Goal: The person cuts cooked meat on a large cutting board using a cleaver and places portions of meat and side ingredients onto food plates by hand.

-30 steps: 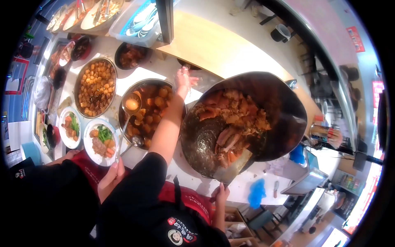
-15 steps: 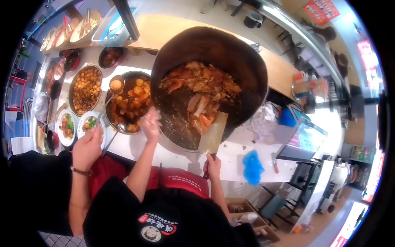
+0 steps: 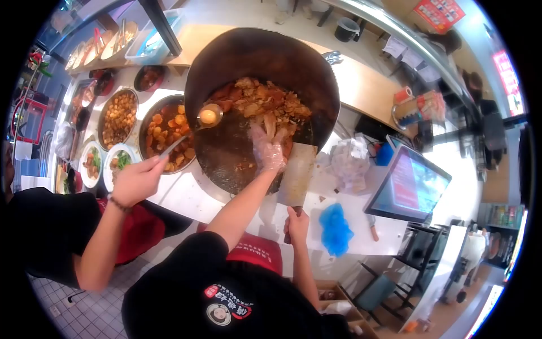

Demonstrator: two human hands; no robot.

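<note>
My left hand, in a clear plastic glove, reaches into a big, deep round tub. Its fingers close around a pale piece of cooked meat beside a heap of chopped brown meat. My right hand grips the handle of a cleaver, whose broad blade stands at the tub's near rim, right of my left hand. From the left, a co-worker's hand holds a ladle with an egg in it over the tub's left side.
Left of the tub stand a pan of stewed chunks in sauce, a pan of small browned pieces and plates with greens. On the right are a blue plastic bag, a knife, crumpled clear plastic and a screen.
My left hand has moved right, from the tub's left rim down onto the meat inside. The co-worker's ladle with the egg has swung right, from the stew pan over the tub.
</note>
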